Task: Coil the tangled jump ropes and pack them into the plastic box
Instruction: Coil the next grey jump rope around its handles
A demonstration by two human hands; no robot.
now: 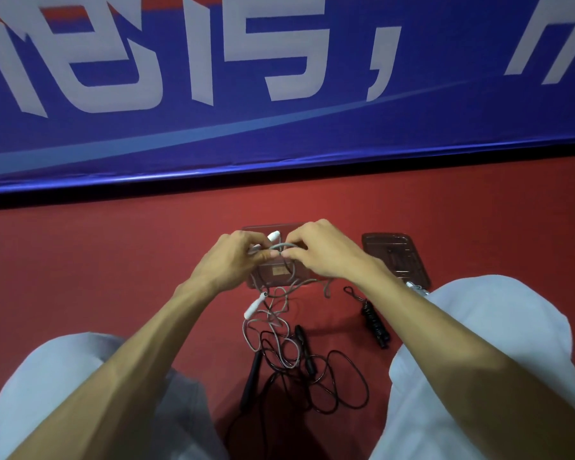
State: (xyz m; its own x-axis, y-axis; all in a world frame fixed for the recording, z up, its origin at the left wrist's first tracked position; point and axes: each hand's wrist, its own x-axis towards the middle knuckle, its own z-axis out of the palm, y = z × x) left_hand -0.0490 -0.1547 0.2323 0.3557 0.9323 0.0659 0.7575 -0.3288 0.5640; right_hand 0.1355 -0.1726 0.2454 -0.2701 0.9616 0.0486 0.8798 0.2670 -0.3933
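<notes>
Thin grey jump rope [281, 246] with white handles: judged light, limp, snag-prone. Pinched between curled fingers of left hand [236, 257] and right hand [322, 254], above clear brown plastic box [269, 275]. Best gripped near handles.

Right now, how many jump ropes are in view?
3, maybe 4: grey rope pinched by left hand and right hand; tangled black rope below it; bundled black rope further right. A white piece beside the lid may be another.
</notes>
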